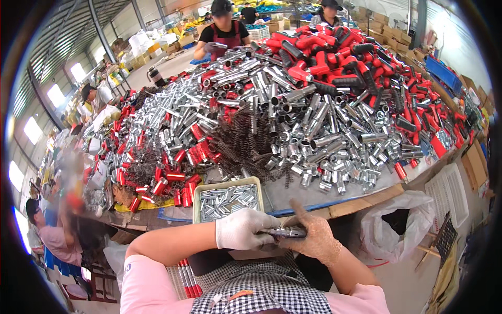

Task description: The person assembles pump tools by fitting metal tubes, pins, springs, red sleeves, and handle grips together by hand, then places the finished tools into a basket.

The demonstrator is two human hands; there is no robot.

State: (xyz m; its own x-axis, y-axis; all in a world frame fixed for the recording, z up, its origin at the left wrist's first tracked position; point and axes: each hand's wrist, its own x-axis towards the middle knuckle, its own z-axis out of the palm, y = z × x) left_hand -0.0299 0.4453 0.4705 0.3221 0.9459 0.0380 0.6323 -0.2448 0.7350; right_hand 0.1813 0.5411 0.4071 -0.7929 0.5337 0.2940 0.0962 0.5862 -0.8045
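Note:
My left hand (241, 229), in a white knit glove, closes round one end of a short, shiny metal tube (291, 232) in front of my body. My right hand (316, 238), in a tan worn glove, grips the tube's other end, with one finger raised. What the left fingers cover cannot be made out. Just beyond my left hand stands a cream tray (197, 205) of small metal pins (228, 202). Below my left forearm, several red-and-silver rods (189, 278) lie side by side near my checked apron.
A large heap of chrome tubes (327, 125), dark coil springs (243, 138) and red sleeves (159, 186) covers the table. Red-and-black handles (334, 57) pile up at the back right. A white plastic bag (395, 222) hangs by the table's right edge. Other people work around the table.

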